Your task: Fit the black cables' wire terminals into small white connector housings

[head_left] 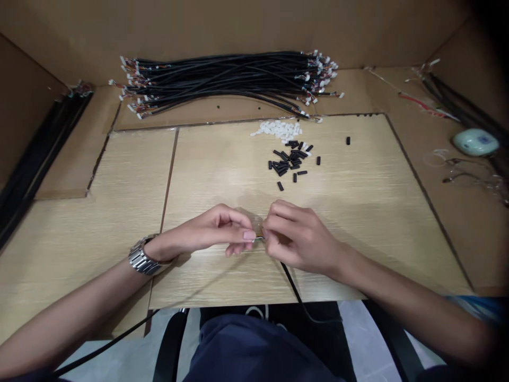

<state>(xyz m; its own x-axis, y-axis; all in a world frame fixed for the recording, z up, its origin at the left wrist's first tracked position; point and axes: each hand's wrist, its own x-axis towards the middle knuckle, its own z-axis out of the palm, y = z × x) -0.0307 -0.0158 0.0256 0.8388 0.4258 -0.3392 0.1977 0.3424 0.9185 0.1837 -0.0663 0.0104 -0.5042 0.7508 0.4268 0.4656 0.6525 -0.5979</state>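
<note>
Close together over the front middle of the table, my two hands meet at the stripped end of a black cable [293, 284]. Thin coloured wires [259, 237] bridge the small gap between my fingertips. My left hand [222, 231] pinches the wires between thumb and fingers; a tiny pale bit shows at its thumb tip, too small to name. With curled fingers, my right hand [298, 236] grips the cable end, and the black sheath hangs from beneath it over the table's front edge. Its fingertips partly hide the wires.
Beyond my hands lie scattered short black tubes [280, 186] and a heap of small white connector housings [278, 129]. A bundle of black cables with white plugs [222, 77] lies at the back. More cables [47, 154] rest left; a pale green rounded object [475, 142] sits right.
</note>
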